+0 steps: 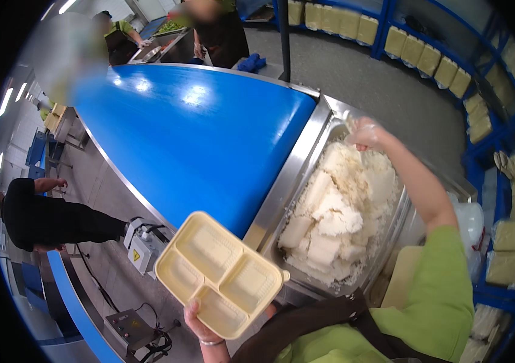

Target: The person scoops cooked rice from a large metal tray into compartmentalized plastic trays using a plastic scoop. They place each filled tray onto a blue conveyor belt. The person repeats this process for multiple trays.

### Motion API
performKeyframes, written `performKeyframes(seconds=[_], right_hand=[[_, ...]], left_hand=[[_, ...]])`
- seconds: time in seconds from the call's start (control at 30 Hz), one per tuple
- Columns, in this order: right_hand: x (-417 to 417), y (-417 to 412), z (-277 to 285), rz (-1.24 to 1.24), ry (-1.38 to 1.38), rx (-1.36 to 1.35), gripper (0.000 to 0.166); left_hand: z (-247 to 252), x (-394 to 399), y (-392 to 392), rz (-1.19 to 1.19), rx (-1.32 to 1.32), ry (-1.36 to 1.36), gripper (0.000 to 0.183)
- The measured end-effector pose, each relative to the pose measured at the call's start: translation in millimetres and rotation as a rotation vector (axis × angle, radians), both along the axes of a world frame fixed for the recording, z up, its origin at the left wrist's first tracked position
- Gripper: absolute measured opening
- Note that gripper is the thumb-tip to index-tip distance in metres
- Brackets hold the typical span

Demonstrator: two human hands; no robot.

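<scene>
My left hand (200, 320), in a clear glove, grips the lower edge of a beige four-compartment meal tray (221, 274), which holds no food. The tray is tilted toward me near the end of a blue conveyor belt (194, 145). My right hand (366, 134), also in a clear glove, is closed at the far end of a steel pan (402, 218) heaped with white rice (339, 213). Something thin and pale shows at its fingers, perhaps a utensil handle; its lower part is hidden. Blocks and loose grains fill the pan.
Blue shelving (382, 31) with packs of beige trays (412, 47) curves along the right. Co-workers stand beyond the belt; a person in black (58, 213) is at left. A grey electrical box (139, 252) is mounted by the belt. A control box (130, 329) with cables stands lower left.
</scene>
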State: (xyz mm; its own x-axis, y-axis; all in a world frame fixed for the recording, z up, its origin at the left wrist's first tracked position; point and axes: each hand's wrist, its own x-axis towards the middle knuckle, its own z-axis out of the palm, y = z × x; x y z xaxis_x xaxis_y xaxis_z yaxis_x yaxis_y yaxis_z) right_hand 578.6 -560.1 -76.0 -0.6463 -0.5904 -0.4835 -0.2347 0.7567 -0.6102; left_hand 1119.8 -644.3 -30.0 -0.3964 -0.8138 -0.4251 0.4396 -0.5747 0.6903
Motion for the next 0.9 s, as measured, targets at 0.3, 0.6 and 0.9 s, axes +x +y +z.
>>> performKeyframes(seconds=[0.3,0.6,0.9], right_hand=[[156,90,92,-0.138,-0.693,-0.815,0.008],[280,146,67,-0.161,-0.518,-0.207,0.057],[322,140,-16,0.212,-0.150,0.549,0.057]], left_hand=[[16,-13,-35,-0.166,-0.093,0.156,0.054],[8,-21,-88,-0.310,-0.084,0.205,0.054],[2,-21,-128,-0.373,-0.083,0.155,0.054]])
